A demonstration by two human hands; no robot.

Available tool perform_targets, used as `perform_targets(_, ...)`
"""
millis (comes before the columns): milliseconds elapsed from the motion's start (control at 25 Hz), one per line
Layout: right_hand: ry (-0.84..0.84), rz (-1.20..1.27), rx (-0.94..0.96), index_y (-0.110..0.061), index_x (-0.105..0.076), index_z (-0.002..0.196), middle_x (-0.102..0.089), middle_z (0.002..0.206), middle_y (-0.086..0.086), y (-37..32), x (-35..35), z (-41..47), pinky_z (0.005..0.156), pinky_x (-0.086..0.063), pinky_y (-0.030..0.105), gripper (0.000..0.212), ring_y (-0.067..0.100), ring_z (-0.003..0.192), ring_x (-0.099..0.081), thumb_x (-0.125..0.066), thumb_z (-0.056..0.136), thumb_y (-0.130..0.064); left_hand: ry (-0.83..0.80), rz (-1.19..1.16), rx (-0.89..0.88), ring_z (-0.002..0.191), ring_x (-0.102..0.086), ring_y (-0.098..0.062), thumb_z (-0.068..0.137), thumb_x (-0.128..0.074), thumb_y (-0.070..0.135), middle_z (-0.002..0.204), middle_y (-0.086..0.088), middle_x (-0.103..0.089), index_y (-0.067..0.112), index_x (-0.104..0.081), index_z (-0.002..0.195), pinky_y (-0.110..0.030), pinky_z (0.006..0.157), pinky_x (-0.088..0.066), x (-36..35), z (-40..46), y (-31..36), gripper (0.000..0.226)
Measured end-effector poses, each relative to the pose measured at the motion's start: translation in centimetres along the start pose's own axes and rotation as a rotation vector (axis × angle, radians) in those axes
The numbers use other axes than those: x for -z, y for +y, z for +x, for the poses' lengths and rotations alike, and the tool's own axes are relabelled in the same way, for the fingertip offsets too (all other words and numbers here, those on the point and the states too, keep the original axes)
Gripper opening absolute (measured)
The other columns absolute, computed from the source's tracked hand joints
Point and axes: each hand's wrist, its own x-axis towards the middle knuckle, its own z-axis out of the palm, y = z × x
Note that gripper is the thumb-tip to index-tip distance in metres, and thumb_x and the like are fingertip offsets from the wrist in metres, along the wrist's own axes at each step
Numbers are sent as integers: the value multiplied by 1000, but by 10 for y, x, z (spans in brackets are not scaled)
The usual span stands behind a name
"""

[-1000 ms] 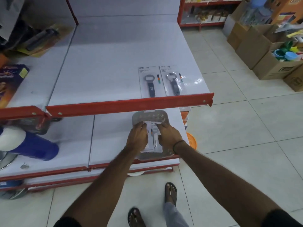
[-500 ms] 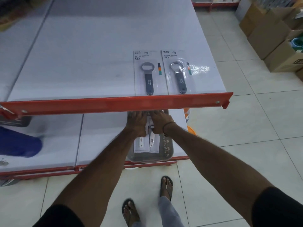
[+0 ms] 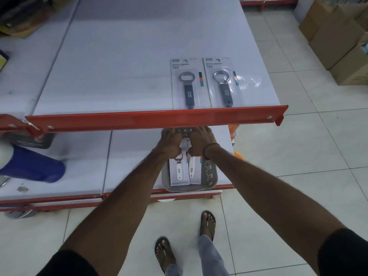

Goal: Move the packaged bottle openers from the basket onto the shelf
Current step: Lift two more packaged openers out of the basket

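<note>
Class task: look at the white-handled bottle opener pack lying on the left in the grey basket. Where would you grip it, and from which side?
Probably by the free bottom edge of the left pack, pinched from the near side. It lies flat in the basket with that end exposed, while both hands and the red shelf rail crowd its top end.

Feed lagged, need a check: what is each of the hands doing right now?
Left hand: closed on a white-handled opener pack in the grey basket.
Right hand: closed on the neighbouring pack.
</note>
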Motion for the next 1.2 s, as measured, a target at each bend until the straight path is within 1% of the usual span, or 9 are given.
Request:
perform_targets(120,155,58,3,-18,-64,126,-56,139,4,-5,9,-25,115,-30,44,47,29,136,-43,-70,80,-28,174,-84,-46,124,-58,-30,89,-66,6,140,-9,-58,12,-54,133,-39,110,-46,18,-20,5,47)
perform_targets(360,333,173,-36,-19,-65,124,-66,132,4,-23,12,-88,102,-43,47,38,30,123,-57,-61,86,-13,286,-227,-22,107,-66,-27,95,-54,6,124,-11,-69,9,-66,120,-26,99,-48,36,-86,17,28)
perform_targets(520,399,155,-37,-21,-66,119,-68,126,0,-35,22,-131,95,-44,41,36,26,114,-61,-53,89,-7,213,-259,-125,104,-61,-27,100,-48,10,120,-18,-66,1,-63,117,-33,104,-48,43,-143,30,24)
perform_targets(600,453,152,-33,-22,-66,119,-68,122,0,-38,35,-153,92,-44,39,36,25,109,-62,-51,89,-7,202,-239,-182,113,-56,-32,101,-42,16,124,-19,-62,1,-60,120,-28,100,-41,51,-167,35,30)
perform_targets(680,515,164,-1,-20,-65,121,-68,119,2,-45,55,-172,91,-46,39,35,26,106,-61,-52,90,-8,287,-150,-222,112,-58,-31,99,-44,15,122,-17,-64,4,-60,122,-32,93,-44,71,-186,40,30)
perform_targets(800,556,238,88,-16,-64,122,-67,112,6,-57,101,-195,85,-51,42,35,28,101,-59,-50,91,-6,506,57,-412,90,-64,-33,86,-61,-3,103,-18,-69,4,-61,115,-35,76,-49,112,-212,49,30)
perform_targets(920,626,362,131,-14,-66,115,-71,110,7,-71,160,-202,84,-52,39,29,24,99,-61,-50,92,-6,578,54,-436,91,-59,-27,80,-63,-6,104,-12,-66,10,-57,113,-38,79,-50,162,-219,57,37)
perform_targets(1080,640,552,126,-22,-66,103,-73,103,4,-86,240,-183,69,-54,30,27,19,85,-66,-47,91,-8,640,-14,-422,85,-57,-24,84,-54,-6,98,-13,-65,6,-58,104,-22,71,-46,239,-204,66,24)
perform_targets(1200,667,597,92,-23,-68,101,-72,104,4,-88,287,-152,74,-52,33,30,21,88,-63,-47,88,-6,637,-141,-350,63,-53,-13,88,-43,-10,79,-7,-60,3,-60,105,-14,53,-46,287,-185,66,27)
